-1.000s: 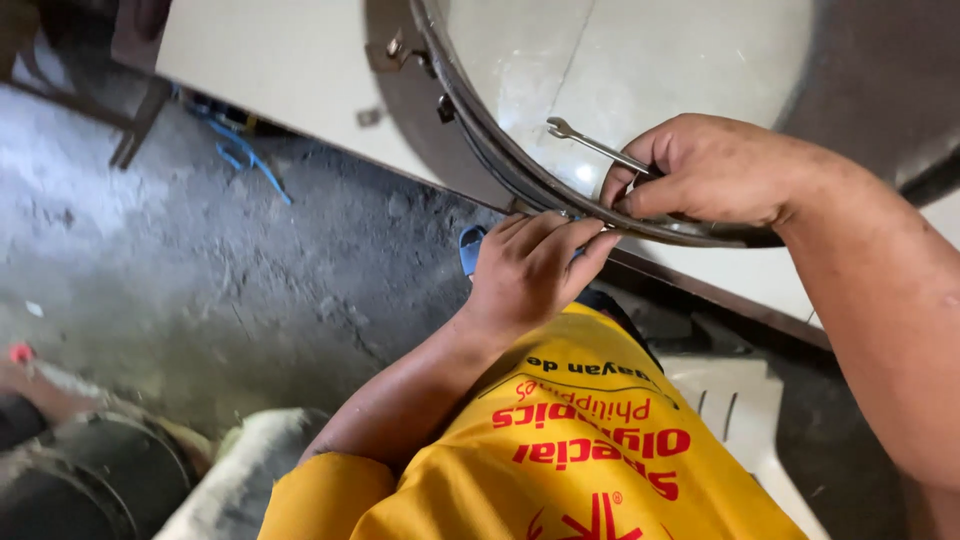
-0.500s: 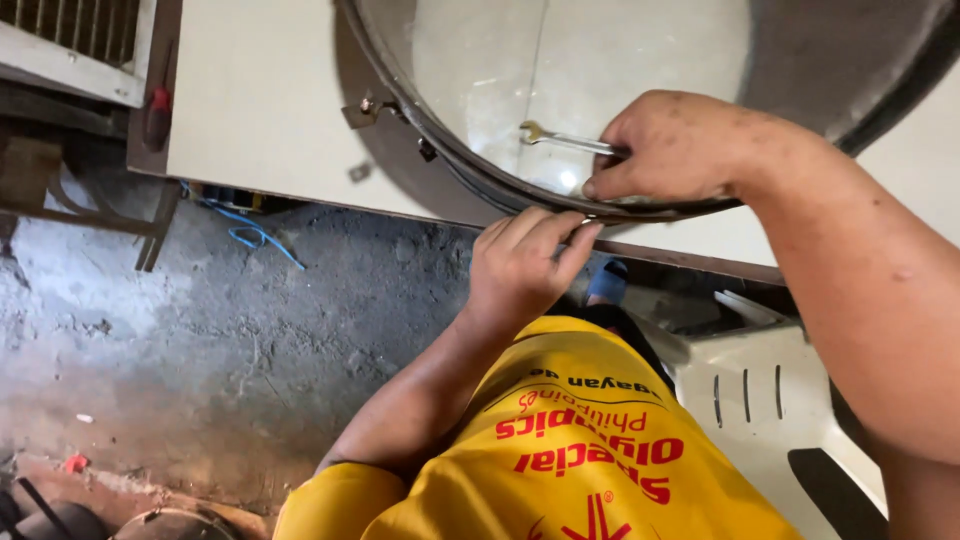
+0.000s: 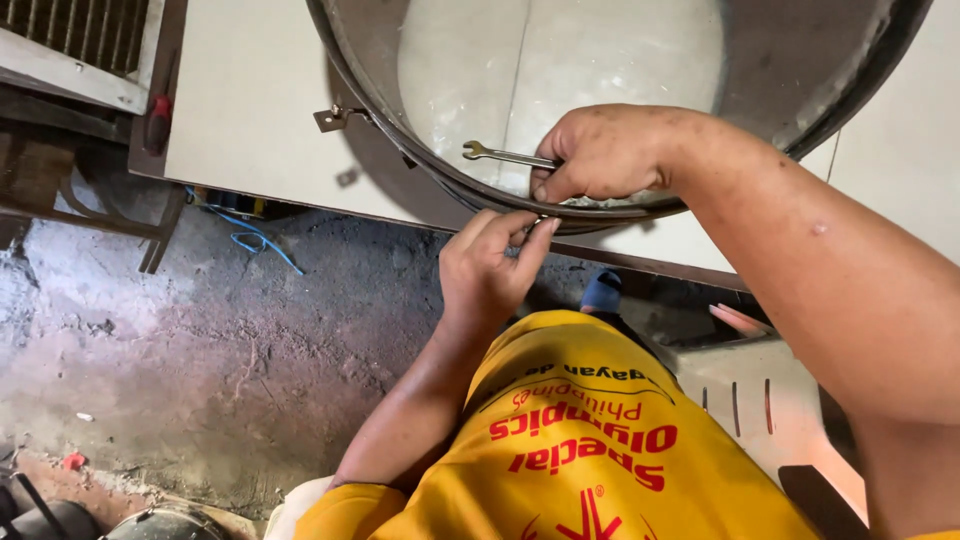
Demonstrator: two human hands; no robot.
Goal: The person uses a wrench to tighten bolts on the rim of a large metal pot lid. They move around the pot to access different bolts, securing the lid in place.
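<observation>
A large round metal drum (image 3: 370, 110) lies open on a pale board (image 3: 250, 110), its dark rim curving toward me. My right hand (image 3: 600, 150) reaches over the rim and grips a small metal wrench (image 3: 495, 154) whose open jaw points left inside the drum. Just below, outside the rim, my left hand (image 3: 490, 270) pinches something small against the drum's edge; what it pinches is hidden by my fingertips. A small metal bracket (image 3: 333, 119) sticks out from the rim at the left.
Rough concrete floor (image 3: 200, 350) lies below the board. Blue wire (image 3: 255, 238) trails under the board's edge. A metal grille (image 3: 70, 40) stands at the top left, a red-handled tool (image 3: 158, 120) beside it. A pale slotted panel (image 3: 750, 400) is at right.
The view has shifted so the drum sits higher and farther right. Both hands stay at the rim; the wrench remains in my right hand, my left fingers pinched tighter at the edge.
</observation>
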